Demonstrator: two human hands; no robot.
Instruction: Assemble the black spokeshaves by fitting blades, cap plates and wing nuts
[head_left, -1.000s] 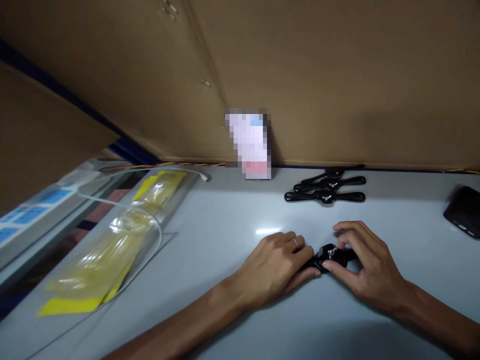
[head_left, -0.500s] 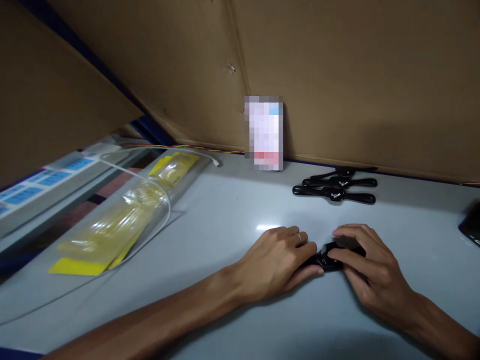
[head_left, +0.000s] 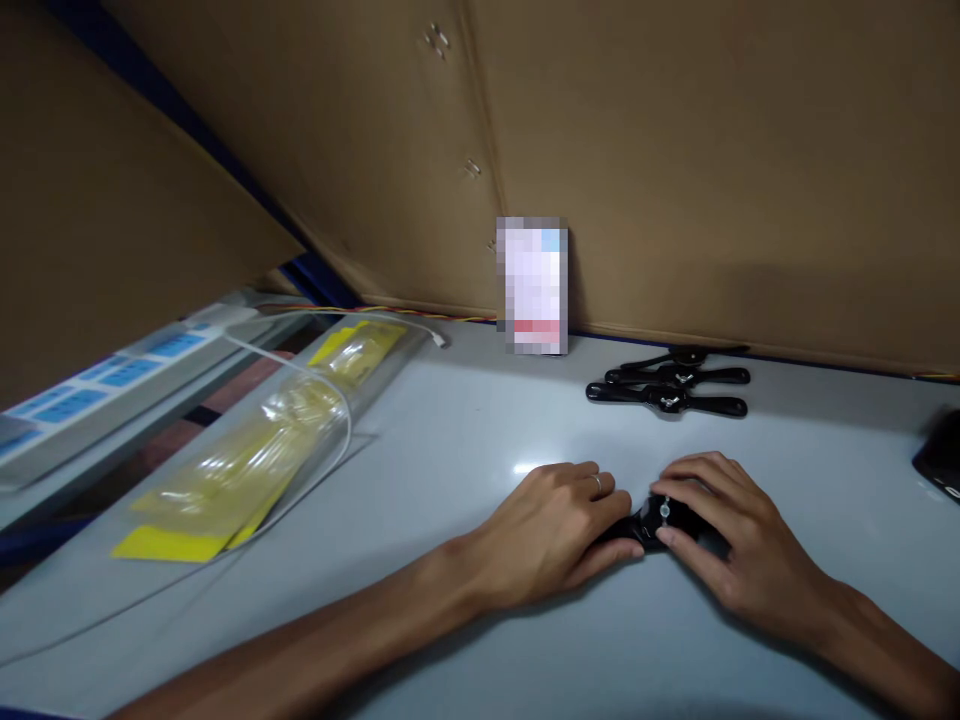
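A black spokeshave [head_left: 649, 520] lies on the grey tabletop between my hands. My left hand [head_left: 555, 530], with a ring on one finger, is closed round its left handle and hides most of it. My right hand [head_left: 731, 530] curls over the middle and right side, thumb and forefinger at the centre. Between those fingertips shows a small silvery round piece [head_left: 665, 511], perhaps a screw; whether they touch it I cannot tell. The right handle is mostly covered. Behind my hands rest several similar black spokeshaves [head_left: 667, 400], close together.
Clear plastic sleeves with yellow sheets [head_left: 247, 460] lie at left, crossed by a white cable [head_left: 349, 420]. A power strip [head_left: 97, 390] runs along the left side. A blurred white card [head_left: 536, 290] leans on the cardboard wall [head_left: 712, 180]. A dark object [head_left: 939, 455] sits at the right edge.
My right thumb and forefinger have shifted at the spokeshave's middle, and the silvery piece now shows between them. My left hand keeps its hold. The view has tilted slightly.
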